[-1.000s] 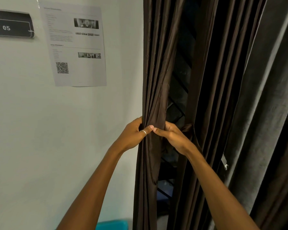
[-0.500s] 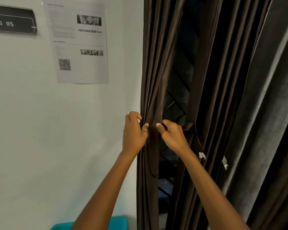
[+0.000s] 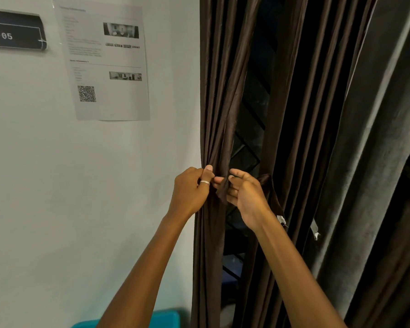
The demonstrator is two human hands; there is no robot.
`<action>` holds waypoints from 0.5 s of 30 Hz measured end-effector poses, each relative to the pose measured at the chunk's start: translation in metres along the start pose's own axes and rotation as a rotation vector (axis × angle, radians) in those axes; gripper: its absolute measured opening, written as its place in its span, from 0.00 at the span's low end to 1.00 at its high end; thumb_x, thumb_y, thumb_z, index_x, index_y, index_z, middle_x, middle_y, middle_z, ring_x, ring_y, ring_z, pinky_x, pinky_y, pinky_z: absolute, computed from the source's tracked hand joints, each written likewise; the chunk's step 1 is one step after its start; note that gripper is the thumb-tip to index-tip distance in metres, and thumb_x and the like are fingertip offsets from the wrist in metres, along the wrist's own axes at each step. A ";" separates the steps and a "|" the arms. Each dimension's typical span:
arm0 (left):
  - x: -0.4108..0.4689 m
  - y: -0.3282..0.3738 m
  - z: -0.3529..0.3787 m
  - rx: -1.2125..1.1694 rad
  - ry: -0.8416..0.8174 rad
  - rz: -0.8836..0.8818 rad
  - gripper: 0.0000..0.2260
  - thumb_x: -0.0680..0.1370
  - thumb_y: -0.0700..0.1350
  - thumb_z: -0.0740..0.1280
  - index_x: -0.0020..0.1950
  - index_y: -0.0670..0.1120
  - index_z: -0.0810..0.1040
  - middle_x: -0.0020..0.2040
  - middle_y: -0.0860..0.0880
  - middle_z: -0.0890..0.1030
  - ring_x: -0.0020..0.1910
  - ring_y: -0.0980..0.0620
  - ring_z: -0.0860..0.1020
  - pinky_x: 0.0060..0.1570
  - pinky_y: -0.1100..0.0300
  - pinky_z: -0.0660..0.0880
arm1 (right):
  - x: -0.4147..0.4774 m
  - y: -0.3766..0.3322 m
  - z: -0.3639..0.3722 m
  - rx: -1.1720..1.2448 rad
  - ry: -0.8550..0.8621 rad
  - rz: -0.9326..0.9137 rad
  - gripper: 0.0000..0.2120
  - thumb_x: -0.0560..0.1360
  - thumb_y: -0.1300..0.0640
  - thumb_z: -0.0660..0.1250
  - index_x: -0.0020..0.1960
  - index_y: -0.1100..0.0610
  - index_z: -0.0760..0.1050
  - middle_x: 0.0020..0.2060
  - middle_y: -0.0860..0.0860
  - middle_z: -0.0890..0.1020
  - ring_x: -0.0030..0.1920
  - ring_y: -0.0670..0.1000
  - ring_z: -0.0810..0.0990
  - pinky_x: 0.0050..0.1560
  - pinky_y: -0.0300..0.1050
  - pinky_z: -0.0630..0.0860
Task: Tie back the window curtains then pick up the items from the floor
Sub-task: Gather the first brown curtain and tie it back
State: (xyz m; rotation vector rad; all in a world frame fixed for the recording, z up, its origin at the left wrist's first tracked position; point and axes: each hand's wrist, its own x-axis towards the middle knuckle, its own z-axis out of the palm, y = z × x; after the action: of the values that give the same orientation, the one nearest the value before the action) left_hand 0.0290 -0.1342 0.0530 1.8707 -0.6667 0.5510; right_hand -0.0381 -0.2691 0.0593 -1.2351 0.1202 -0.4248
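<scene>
A pale wall (image 3: 57, 185) fills the left side, evenly lit. High on it hangs a dark sign (image 3: 13, 31) reading "WS 05", and just beside that a printed sheet (image 3: 104, 62) with small photos and a QR code. In a narrow gap right of the wall's edge shows a dark window (image 3: 249, 143) crossed by diagonal bars, and at the bottom a teal object (image 3: 161, 319) sits against the wall.

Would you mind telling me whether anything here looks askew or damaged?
The printed sheet taped to the wall hangs slightly tilted. Two small white tags dangle from the brown curtain with frayed threads. Nothing else stands out.
</scene>
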 end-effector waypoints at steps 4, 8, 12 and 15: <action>-0.003 0.008 -0.009 0.053 -0.116 0.040 0.25 0.80 0.64 0.57 0.46 0.47 0.85 0.39 0.50 0.82 0.40 0.54 0.80 0.43 0.60 0.79 | 0.006 0.007 0.004 0.061 0.032 0.029 0.16 0.84 0.60 0.62 0.71 0.57 0.69 0.52 0.54 0.87 0.52 0.53 0.87 0.58 0.51 0.81; 0.000 0.008 -0.013 0.188 -0.226 0.147 0.18 0.79 0.63 0.63 0.50 0.51 0.84 0.42 0.55 0.80 0.40 0.58 0.77 0.40 0.69 0.71 | 0.009 0.008 0.010 0.043 0.055 0.035 0.16 0.83 0.61 0.63 0.70 0.60 0.70 0.54 0.57 0.87 0.53 0.53 0.87 0.57 0.50 0.82; 0.004 0.004 -0.015 0.262 -0.272 0.211 0.11 0.81 0.52 0.66 0.56 0.48 0.84 0.46 0.51 0.81 0.40 0.56 0.77 0.40 0.73 0.68 | 0.006 0.005 0.016 0.062 0.066 0.030 0.13 0.83 0.62 0.63 0.67 0.60 0.72 0.53 0.58 0.86 0.53 0.54 0.87 0.60 0.52 0.82; 0.008 0.008 -0.018 0.238 -0.264 0.165 0.10 0.82 0.49 0.65 0.55 0.46 0.84 0.45 0.50 0.84 0.39 0.57 0.78 0.43 0.70 0.73 | 0.002 0.008 0.019 0.044 0.085 0.000 0.11 0.84 0.61 0.61 0.65 0.59 0.73 0.53 0.57 0.86 0.53 0.53 0.87 0.61 0.50 0.81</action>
State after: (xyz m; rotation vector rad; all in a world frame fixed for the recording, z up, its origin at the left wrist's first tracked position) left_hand 0.0286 -0.1217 0.0699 2.1469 -0.9706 0.5105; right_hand -0.0286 -0.2506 0.0588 -1.1744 0.1823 -0.4775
